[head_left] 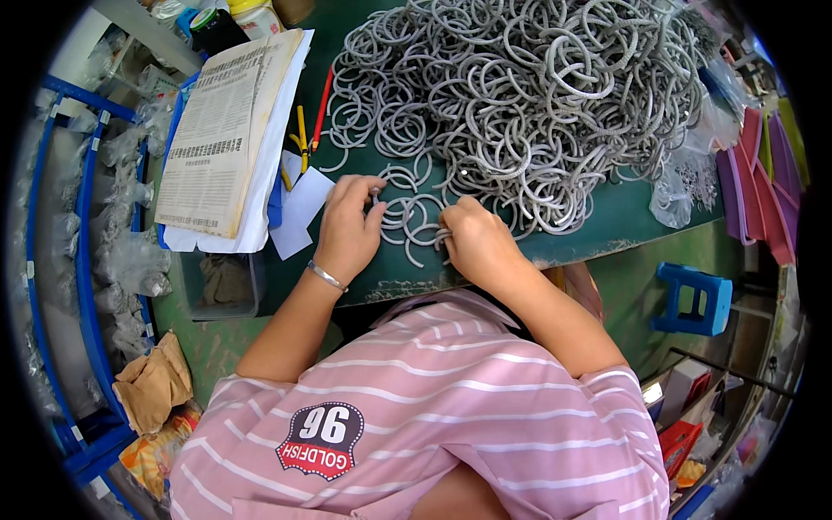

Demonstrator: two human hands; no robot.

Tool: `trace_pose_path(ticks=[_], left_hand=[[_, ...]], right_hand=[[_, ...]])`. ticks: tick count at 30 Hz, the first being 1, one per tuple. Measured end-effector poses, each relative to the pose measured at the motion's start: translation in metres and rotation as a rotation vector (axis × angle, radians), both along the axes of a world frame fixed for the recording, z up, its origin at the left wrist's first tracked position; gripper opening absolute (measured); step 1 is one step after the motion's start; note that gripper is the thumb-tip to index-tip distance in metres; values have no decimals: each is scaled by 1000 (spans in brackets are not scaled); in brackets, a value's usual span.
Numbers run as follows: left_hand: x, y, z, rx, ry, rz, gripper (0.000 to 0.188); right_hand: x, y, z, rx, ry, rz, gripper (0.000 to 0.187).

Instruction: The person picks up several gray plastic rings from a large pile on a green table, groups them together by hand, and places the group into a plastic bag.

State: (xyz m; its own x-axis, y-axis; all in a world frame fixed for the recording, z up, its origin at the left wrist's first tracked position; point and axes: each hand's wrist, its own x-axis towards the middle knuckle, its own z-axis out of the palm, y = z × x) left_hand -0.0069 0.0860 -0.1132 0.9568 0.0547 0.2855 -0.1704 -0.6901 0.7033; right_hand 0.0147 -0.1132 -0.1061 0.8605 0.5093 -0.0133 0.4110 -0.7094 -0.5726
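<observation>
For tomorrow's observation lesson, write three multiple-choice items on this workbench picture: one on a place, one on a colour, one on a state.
1. Where does the big heap of grey rings lie?
A. On the floor
B. On the green table top, beyond the hands
C. In the blue rack

2. What colour is the small stool beside the table?
A. Blue
B. Yellow
C. White

3. What is the left hand doing?
A. Resting flat in the lap
B. Gripping the pliers
C. Fingers on a grey ring at the table's near edge

Answers:
1 B: the heap fills the far part of the table top.
2 A: the stool to the person's right is plainly blue.
3 C: its fingertips meet a ring close to the right hand; the pliers lie untouched by the stack of papers.
</observation>
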Motion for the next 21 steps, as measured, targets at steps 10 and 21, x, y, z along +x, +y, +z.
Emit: trace_pose_path(ticks=[10, 21], left_hand=[[-14, -15, -1, 232, -20, -467, 22], [-14, -2, 4, -337, -84, -289, 6]], right_hand=[[-7, 0, -4, 13, 69, -53, 15], [-12, -22, 17, 912, 395, -369, 13]])
